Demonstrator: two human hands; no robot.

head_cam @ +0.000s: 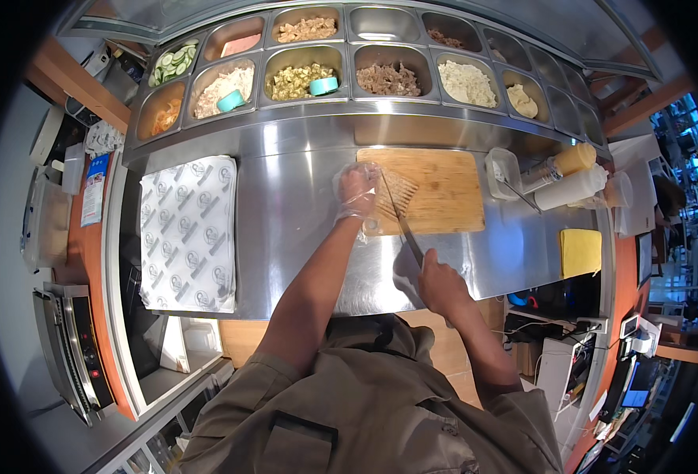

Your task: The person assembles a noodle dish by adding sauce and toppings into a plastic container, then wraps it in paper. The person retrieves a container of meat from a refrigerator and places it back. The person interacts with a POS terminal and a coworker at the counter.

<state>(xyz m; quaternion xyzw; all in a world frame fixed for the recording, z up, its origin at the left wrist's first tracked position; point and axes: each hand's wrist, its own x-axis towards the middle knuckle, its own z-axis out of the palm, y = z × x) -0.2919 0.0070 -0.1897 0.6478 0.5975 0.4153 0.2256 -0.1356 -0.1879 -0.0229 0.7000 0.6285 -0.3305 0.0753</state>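
A piece of grill-marked bread [401, 192] lies on the left part of a wooden cutting board [452, 195]. My left hand [357, 186], in a clear plastic glove, rests on the bread's left side with its fingers bent; the fingertips are partly hidden. My right hand [442, 283] is bare and closed around the handle of a long knife [409, 235]. The blade runs up and to the left across the bread, close to my left fingers. Whether it has cut through cannot be told.
Steel food pans [391, 71] line the counter's back. Printed wrapping paper [189, 234] lies at left. Right of the board are a clear plastic container [501, 173] with a utensil, squeeze bottles [571, 186] lying down and a yellow cloth [580, 252]. A contact grill [70, 349] stands at far left.
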